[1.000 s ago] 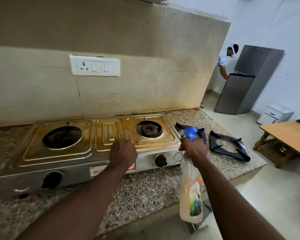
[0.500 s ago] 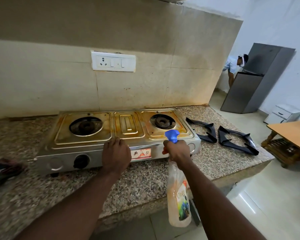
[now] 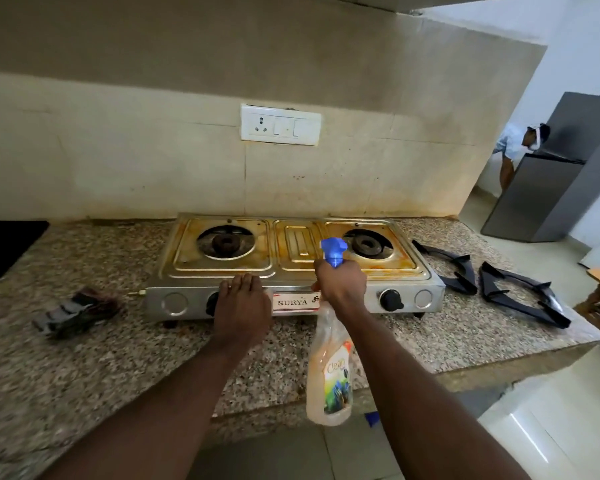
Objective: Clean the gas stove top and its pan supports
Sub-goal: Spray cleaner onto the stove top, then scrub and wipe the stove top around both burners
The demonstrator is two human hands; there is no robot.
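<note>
Well, I judge this job barely begun. The gas stove sits on the granite counter at twelve o'clock from me, against the tiled wall, and its top is streaked orange-brown all around both burners; I can see no foam or wiped patch on it. One piece of preparation looks done: the two black pan supports are off the burners and lie on the counter at three o'clock of the stove, just beside it and beside each other, and I cannot tell from here how dirty they are. My left hand lies flat with its fingers fairly straight over the stove's front edge, near the left knob, holding nothing. My right hand is wrapped around the neck of the spray bottle, whose blue trigger head points toward the right burner while its body hangs down toward six o'clock. A crumpled dark cloth waits on the counter at nine o'clock of the stove, well apart from my hands. Left to do, as I read it: spray the top, scrub and wipe it, clean both supports, and set them back.
</note>
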